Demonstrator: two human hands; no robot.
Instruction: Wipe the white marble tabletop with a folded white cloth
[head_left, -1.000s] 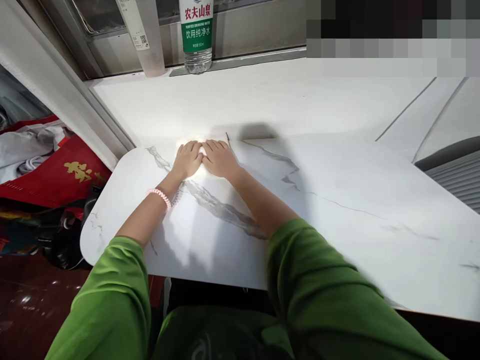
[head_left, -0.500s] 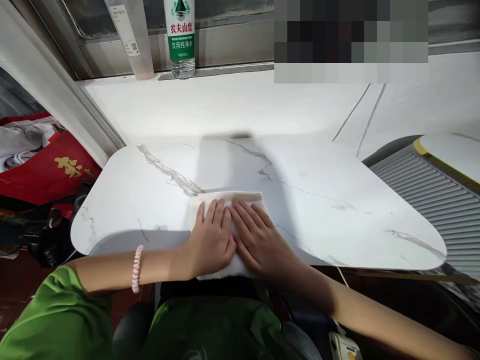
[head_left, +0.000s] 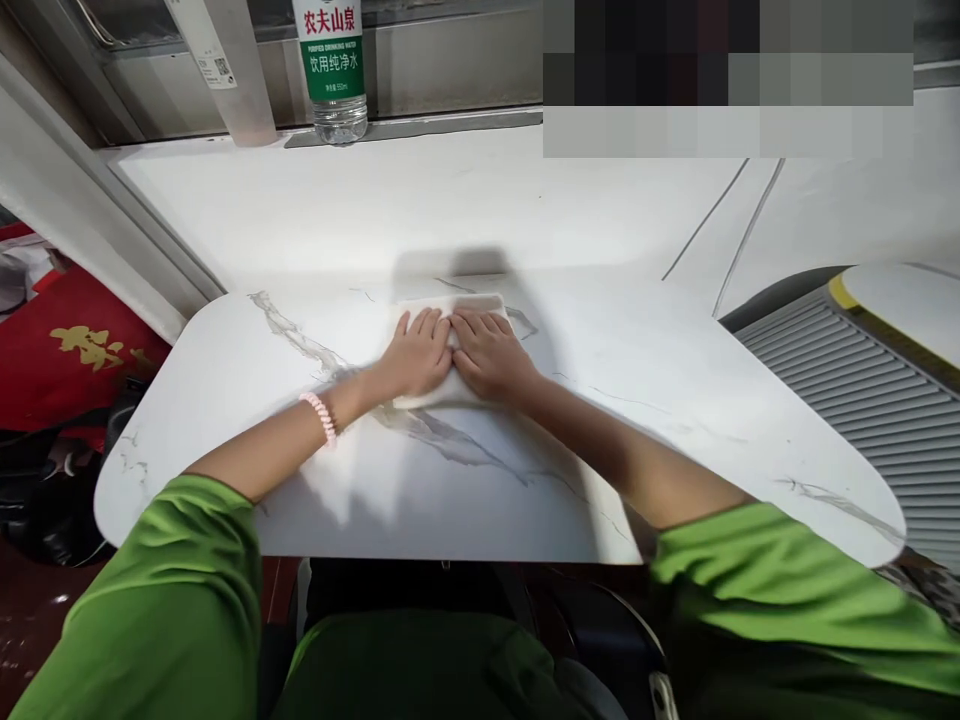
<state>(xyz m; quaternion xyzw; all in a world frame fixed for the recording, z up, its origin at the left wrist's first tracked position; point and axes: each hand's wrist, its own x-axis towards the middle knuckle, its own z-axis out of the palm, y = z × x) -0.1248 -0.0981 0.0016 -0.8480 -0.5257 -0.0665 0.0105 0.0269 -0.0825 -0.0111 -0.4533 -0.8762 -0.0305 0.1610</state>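
A folded white cloth (head_left: 463, 392) lies flat on the white marbled tabletop (head_left: 450, 510), towards its back edge. My left hand (head_left: 416, 352) presses down on the cloth's left half, its fingers laid out flat and pointing away from me. Beside it, my right hand (head_left: 491, 352) rests the same way on the right half, and the two hands touch or nearly touch at the thumbs. Neither hand is wrapped round the cloth. A pink coiled band (head_left: 320, 418) circles my left wrist.
On the ledge behind stand a water bottle (head_left: 341, 115) with a green and white label and a cloudy plastic bottle (head_left: 236, 100). To the right is a ribbed grey panel (head_left: 847, 390). A red bag (head_left: 97, 340) sits at the left.
Both hands have slid the cloth away from me, from the table's front edge towards the back. My arms are now stretched further forward, and the view has shifted a little.
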